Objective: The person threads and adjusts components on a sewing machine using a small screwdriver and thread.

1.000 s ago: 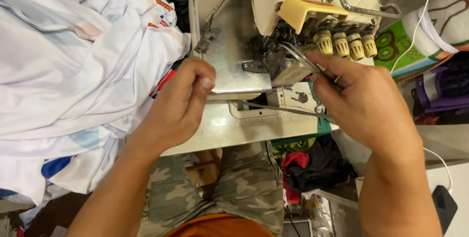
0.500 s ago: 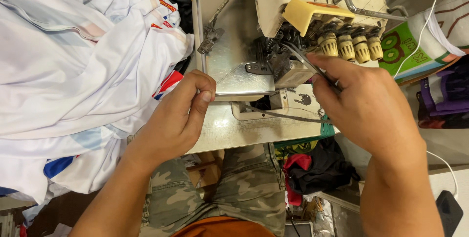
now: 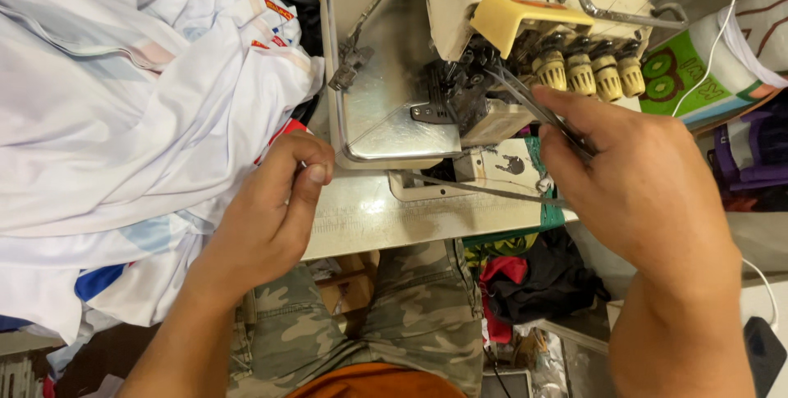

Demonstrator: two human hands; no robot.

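Since half second ago: left hand (image 3: 275, 201) little changed, fingers curled, thumb pressed to forefinger at table edge beside white fabric pile (image 3: 123, 102); whether it pinches anything — cannot tell. Right hand (image 3: 632, 185) keeps grip, closed on tweezers (image 3: 533, 107), tips aimed into looper area of overlock machine (image 3: 492, 37). Tweezers — thin, metal, dark, angled up-left, right of polished steel bed plate (image 3: 386, 111). Yellow tension knobs (image 3: 587, 74) just above.

Garments (image 3: 123, 102) piled left of the sewing machine (image 3: 492, 45) on the table (image 3: 369, 217)
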